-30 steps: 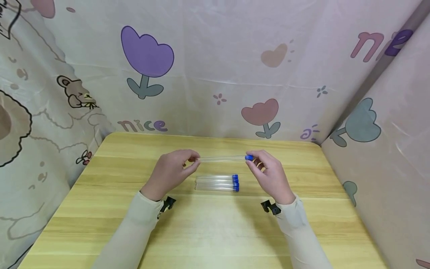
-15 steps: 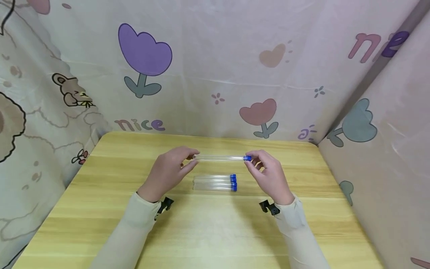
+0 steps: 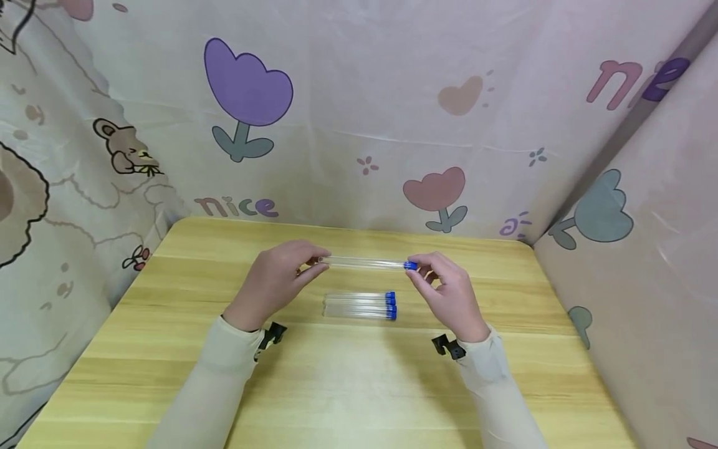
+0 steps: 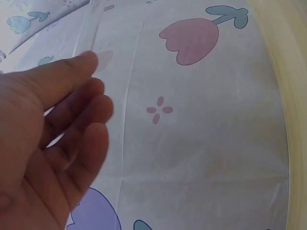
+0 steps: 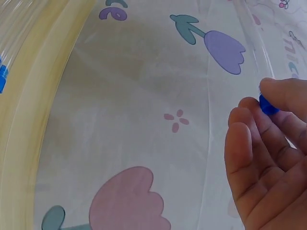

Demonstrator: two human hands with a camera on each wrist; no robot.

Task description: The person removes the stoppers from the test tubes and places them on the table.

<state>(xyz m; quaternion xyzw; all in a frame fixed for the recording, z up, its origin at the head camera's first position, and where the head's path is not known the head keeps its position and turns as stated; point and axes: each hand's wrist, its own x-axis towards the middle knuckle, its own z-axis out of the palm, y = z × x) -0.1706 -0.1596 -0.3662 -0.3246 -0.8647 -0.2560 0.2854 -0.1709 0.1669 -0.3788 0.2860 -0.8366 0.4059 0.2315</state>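
Note:
A clear test tube (image 3: 367, 262) with a blue cap (image 3: 411, 265) is held level between both hands, beyond a row of similar tubes. My left hand (image 3: 277, 280) pinches its clear end between thumb and fingers. At the other end my right hand (image 3: 447, 292) pinches the blue cap; the right wrist view shows the cap (image 5: 268, 105) between thumb and fingers. Nearer to me, several capped test tubes (image 3: 359, 305) lie side by side on the table, their blue caps all to the right. In the left wrist view the tube (image 4: 88, 28) runs up from the thumb tip.
The wooden table (image 3: 348, 393) has its back edge against a printed curtain (image 3: 348, 93) with flowers and lettering. More curtain hangs along the left and right sides.
The left hand has moved slightly left and away from me, tilting the tube's clear end a little. The right hand keeps its pinch on the cap. The tubes on the table stay put.

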